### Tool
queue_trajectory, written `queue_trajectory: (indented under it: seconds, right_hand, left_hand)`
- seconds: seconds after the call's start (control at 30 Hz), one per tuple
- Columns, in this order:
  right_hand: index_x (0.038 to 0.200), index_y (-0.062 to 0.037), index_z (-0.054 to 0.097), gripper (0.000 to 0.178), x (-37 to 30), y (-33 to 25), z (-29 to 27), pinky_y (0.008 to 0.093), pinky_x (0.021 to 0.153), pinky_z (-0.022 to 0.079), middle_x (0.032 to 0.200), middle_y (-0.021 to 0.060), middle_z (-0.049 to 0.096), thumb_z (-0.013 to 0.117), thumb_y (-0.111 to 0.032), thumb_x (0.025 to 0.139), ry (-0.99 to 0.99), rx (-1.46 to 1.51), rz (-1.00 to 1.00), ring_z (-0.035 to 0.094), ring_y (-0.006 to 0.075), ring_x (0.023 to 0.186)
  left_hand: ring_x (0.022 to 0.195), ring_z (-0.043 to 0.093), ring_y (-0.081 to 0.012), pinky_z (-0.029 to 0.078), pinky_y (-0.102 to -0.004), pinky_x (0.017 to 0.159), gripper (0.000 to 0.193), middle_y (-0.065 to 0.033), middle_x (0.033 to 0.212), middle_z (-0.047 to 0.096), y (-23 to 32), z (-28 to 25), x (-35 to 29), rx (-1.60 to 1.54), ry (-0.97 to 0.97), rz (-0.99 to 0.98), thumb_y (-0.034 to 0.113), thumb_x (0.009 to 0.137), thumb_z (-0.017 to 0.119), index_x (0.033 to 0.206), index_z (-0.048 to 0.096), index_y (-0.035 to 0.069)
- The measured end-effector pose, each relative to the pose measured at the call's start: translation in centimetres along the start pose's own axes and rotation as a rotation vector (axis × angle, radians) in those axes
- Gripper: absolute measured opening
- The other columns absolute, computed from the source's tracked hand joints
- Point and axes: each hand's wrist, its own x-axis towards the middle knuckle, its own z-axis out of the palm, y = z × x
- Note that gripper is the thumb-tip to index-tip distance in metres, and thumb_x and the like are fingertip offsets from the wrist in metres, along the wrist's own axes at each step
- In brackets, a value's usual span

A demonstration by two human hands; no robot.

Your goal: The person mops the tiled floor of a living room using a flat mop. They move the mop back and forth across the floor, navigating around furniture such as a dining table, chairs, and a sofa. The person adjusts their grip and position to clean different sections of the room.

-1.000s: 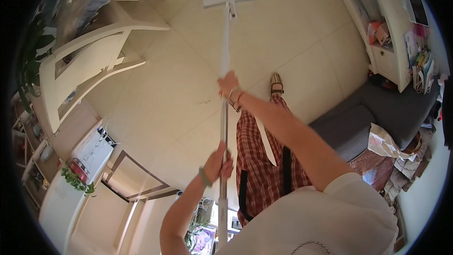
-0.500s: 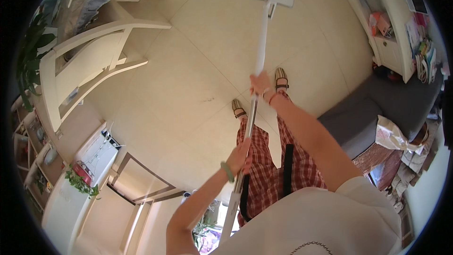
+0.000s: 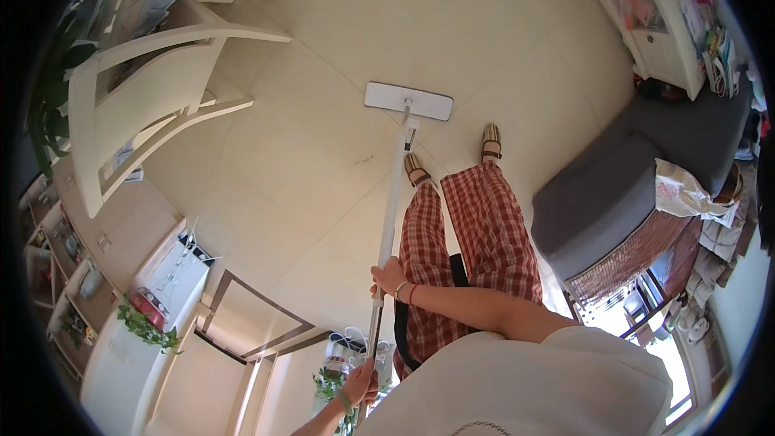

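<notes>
Both my hands grip the long pole of a white flat mop (image 3: 392,202). My right hand (image 3: 389,277), with a red cord and a pale bracelet at the wrist, is closed around the pole's middle. Lower down, my left hand (image 3: 361,382) wraps the silvery upper part of the pole; a green bangle circles that wrist. The rectangular mop head (image 3: 429,105) lies on the beige tiled floor (image 3: 315,129), just ahead of my left shoe (image 3: 415,168). A small dark smudge (image 3: 364,160) marks the floor left of the pole.
A cream wooden chair (image 3: 153,97) stands at the left. To the right are a dark grey sofa (image 3: 601,186) with a pale bag (image 3: 676,190) on it and a cream cabinet (image 3: 658,48). A white unit with a trailing plant (image 3: 145,327) is at the lower left.
The mop head has come back toward my feet and a little to the left. Both hands have drawn the pole down and left, and my right arm is now bent across my body.
</notes>
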Motion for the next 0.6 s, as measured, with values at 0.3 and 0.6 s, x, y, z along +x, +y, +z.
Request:
queue_trajectory:
  seconds: [0.3, 0.6]
  right_hand:
    - [0.105, 0.005, 0.031, 0.032, 7.4, -15.7, -12.9, 0.0382, 0.035, 0.047, 0.069, 0.0145, 0.054, 0.053, -0.011, 0.088, 0.179, -0.053, -0.467, 0.058, 0.0251, 0.044]
    - [0.073, 0.0066, 0.048, 0.02, 8.4, -43.3, -36.0, 0.0367, 0.039, 0.05, 0.058, 0.014, 0.058, 0.053, -0.011, 0.081, 0.593, -0.079, -0.605, 0.06, 0.0244, 0.044]
  left_hand:
    - [0.038, 0.036, -0.0128, 0.033, -0.0304, 0.035, 0.055, -0.0011, 0.05, 0.037, 16.5, 8.9, 7.2, 0.209, -0.044, 0.147, 0.059, 0.094, 0.039, 0.069, 0.041, 0.01]
    - [0.039, 0.036, -0.0104, 0.038, -0.0312, 0.037, 0.06, 0.0028, 0.052, 0.033, 41.5, 30.2, 13.7, 0.359, -0.345, 0.301, 0.069, 0.087, 0.042, 0.074, 0.039, 0.01]
